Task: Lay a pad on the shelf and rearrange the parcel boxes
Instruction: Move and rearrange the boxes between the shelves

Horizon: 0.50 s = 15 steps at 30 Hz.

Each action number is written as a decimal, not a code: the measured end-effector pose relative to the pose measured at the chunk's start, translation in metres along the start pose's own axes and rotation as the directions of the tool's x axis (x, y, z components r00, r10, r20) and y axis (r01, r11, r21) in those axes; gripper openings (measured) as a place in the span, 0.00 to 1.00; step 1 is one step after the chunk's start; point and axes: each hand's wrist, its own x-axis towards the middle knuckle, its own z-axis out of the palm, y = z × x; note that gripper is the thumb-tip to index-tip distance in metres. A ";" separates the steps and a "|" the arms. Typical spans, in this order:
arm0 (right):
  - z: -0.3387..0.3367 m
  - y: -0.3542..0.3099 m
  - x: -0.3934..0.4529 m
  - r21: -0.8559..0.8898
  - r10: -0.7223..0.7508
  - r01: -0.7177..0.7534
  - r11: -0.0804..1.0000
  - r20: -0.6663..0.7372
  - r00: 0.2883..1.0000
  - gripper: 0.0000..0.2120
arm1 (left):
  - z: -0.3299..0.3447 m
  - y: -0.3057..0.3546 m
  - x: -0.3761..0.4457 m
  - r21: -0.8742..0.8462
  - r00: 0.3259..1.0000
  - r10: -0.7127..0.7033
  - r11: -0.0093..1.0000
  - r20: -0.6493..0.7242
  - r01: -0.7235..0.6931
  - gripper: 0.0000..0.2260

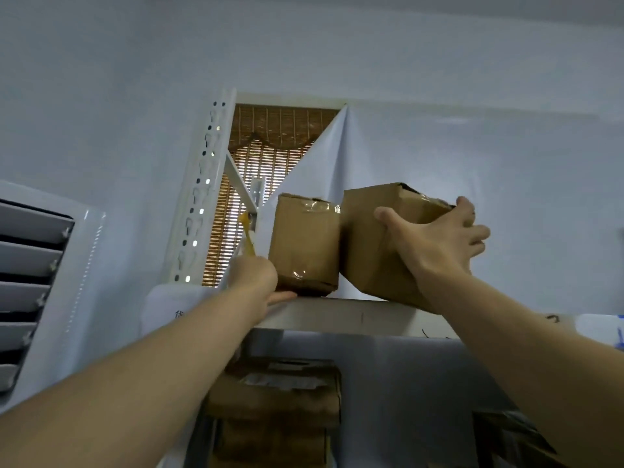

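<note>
Two taped brown parcel boxes are on the top shelf [351,315] of a white metal rack. The left box [304,244] stands upright at the shelf's front edge. My left hand [260,282] rests against its lower left side, thumb under its front corner. The right box [374,241] is tilted, with one corner past the shelf's edge and its side touching the left box. My right hand [435,241] grips it across its right face, fingers curled over the top edge. I cannot make out a pad on the shelf.
The rack's perforated white upright [202,197] rises left of the boxes. A bamboo blind [270,153] and a white sheet [439,157] hang behind. More cardboard boxes [277,410] sit on the shelf below. A louvred white panel [37,285] is at far left.
</note>
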 end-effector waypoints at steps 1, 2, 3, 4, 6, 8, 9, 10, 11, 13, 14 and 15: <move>0.005 -0.002 -0.002 -0.038 -0.025 0.025 0.999 0.002 1.000 0.56 | -0.001 -0.001 0.005 0.158 0.995 0.080 0.985 -0.057 -0.070 0.15; 0.012 -0.002 -0.003 -0.075 -0.045 0.046 0.996 0.006 0.999 0.56 | -0.003 -0.003 0.009 0.370 0.977 0.190 0.918 -0.102 -0.140 0.15; 0.018 -0.003 -0.005 -0.105 -0.064 0.065 0.992 0.011 0.998 0.56 | -0.005 -0.005 0.011 0.579 0.943 0.305 0.796 -0.131 -0.177 0.15; 0.024 -0.002 -0.006 -0.125 -0.076 0.078 0.989 0.019 0.997 0.56 | -0.007 -0.007 0.011 0.728 0.905 0.403 0.660 -0.133 -0.187 0.16; 0.034 -0.001 -0.008 -0.148 -0.098 0.102 0.984 0.034 0.995 0.56 | -0.011 -0.010 0.008 0.786 0.860 0.500 0.569 -0.098 -0.241 0.22; 0.042 0.001 -0.010 -0.172 -0.124 0.132 0.976 0.053 0.991 0.58 | -0.013 -0.015 0.012 0.758 0.834 0.551 0.542 0.004 -0.362 0.31; 0.045 0.002 -0.010 -0.178 -0.137 0.145 0.973 0.059 0.989 0.59 | -0.013 -0.019 0.016 0.750 0.821 0.566 0.509 0.079 -0.423 0.34; 0.047 0.003 -0.010 -0.175 -0.149 0.159 0.972 0.067 0.987 0.59 | -0.013 -0.022 0.020 0.740 0.811 0.566 0.481 0.148 -0.471 0.37; 0.049 0.007 -0.008 -0.162 -0.163 0.174 0.971 0.078 0.983 0.58 | -0.013 -0.025 0.026 0.715 0.811 0.549 0.483 0.202 -0.505 0.37; 0.051 0.016 -0.005 -0.099 -0.204 0.217 0.971 0.123 0.971 0.54 | -0.014 -0.028 0.037 0.664 0.817 0.527 0.528 0.234 -0.530 0.33; 0.052 0.021 -0.004 -0.063 -0.220 0.232 0.971 0.156 0.963 0.52 | -0.015 -0.028 0.041 0.659 0.820 0.528 0.538 0.223 -0.526 0.30; 0.052 0.027 -0.003 -0.028 -0.226 0.235 0.972 0.189 0.956 0.51 | -0.016 -0.028 0.044 0.660 0.823 0.530 0.546 0.205 -0.516 0.29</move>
